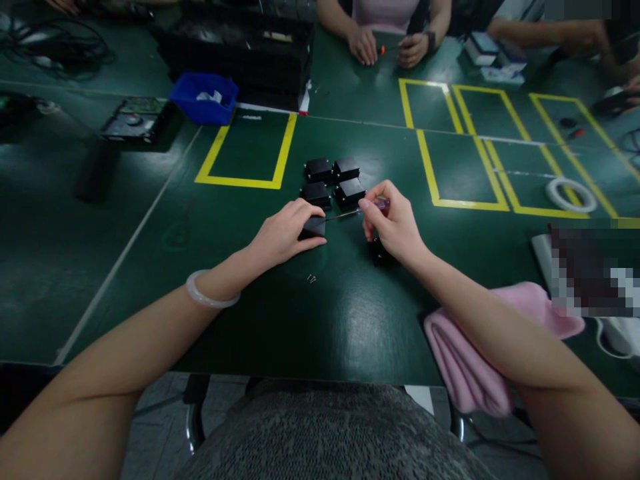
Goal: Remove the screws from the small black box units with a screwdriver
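Observation:
My left hand (290, 230) grips a small black box (314, 227) on the green table, thumb on the near side and fingers over the far side. Between the fingers of my right hand (393, 217) is a screwdriver (384, 204), its thin shaft pointing left with the tip at the box's right side. Beyond the box stand several similar black boxes (346, 168) in a cluster. A further black part (379, 252) lies partly hidden under my right hand. A few small screws (311, 279) lie on the table nearer to me.
Yellow tape rectangles (240, 181) mark the table. A blue bin (205, 100) stands back left beside a large black case (240, 53). A pink cloth (470, 360) hangs over the front edge at right, near a tape roll (571, 194). Across the table are a co-worker's hands (363, 45).

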Motion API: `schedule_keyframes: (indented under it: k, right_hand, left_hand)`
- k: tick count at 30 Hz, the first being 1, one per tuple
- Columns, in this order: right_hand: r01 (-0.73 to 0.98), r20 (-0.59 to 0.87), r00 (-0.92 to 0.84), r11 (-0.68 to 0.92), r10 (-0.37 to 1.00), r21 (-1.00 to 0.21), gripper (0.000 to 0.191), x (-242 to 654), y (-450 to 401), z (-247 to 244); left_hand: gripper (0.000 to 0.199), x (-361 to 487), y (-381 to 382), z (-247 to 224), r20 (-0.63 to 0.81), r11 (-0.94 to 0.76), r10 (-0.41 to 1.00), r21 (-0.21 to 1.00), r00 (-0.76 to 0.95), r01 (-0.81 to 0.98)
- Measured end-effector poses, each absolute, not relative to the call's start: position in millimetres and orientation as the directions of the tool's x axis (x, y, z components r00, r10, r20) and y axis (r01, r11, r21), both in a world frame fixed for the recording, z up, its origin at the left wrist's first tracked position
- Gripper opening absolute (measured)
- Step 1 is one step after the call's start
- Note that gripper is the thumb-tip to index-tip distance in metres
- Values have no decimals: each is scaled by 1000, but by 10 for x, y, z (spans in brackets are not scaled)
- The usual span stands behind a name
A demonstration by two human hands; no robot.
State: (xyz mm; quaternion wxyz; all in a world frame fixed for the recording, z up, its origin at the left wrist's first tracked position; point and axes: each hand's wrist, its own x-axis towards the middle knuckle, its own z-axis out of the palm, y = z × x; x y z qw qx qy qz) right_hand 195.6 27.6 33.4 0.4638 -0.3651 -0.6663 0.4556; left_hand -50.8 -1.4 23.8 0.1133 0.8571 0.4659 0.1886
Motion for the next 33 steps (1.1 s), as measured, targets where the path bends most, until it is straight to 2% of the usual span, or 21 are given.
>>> schedule_keyframes:
  k: [6,16,23,33]
  right_hand:
    - [40,236,-284,258,929,-965,45,1968,301,306]
    - [47,220,-293,244,930,-969,36,1980,319,295]
    - [30,225,-299,245,927,-969,43,1977,306,307]
    - [13,213,-288,227,933,-974,42,1966,305,294]
  left_hand:
    - [41,-514,-11,233,217,-543,839,376,498,751]
    - [42,-508,-15,242,204,-529,848,381,489,758]
    - [41,-507,-17,239,195,-522,852,380,485,764]
    - [41,-506,-18,252,190,-522,852,377,488,765]
